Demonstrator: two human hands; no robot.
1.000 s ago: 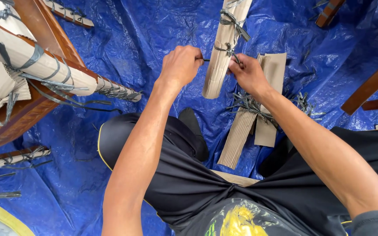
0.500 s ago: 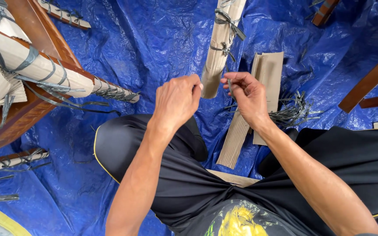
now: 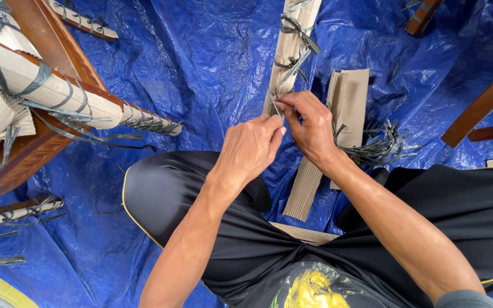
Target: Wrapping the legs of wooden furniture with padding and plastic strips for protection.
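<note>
A furniture leg wrapped in corrugated cardboard [image 3: 289, 43] rises in front of me, bound with grey plastic ties. My left hand [image 3: 250, 149] and my right hand [image 3: 309, 126] meet at its lower end, both pinching a thin grey tie strip [image 3: 282, 84] that runs up to the knots. Flat folded cardboard strips [image 3: 349, 100] lie on the blue tarp [image 3: 201, 68] just right of my hands. A loose bundle of grey ties [image 3: 380, 148] rests beside my right wrist.
At left stands a wooden chair frame [image 3: 52, 40] with cardboard-wrapped rails [image 3: 41, 85] tied in grey strips. More wrapped pieces [image 3: 15, 211] lie at lower left. Bare wooden parts [image 3: 480, 108] lie at right. My black-trousered legs [image 3: 172, 188] fill the foreground.
My hands dropped away from the upper knot on the leg, then came together lower down, now both gripping one tie strip at the leg's bottom end.
</note>
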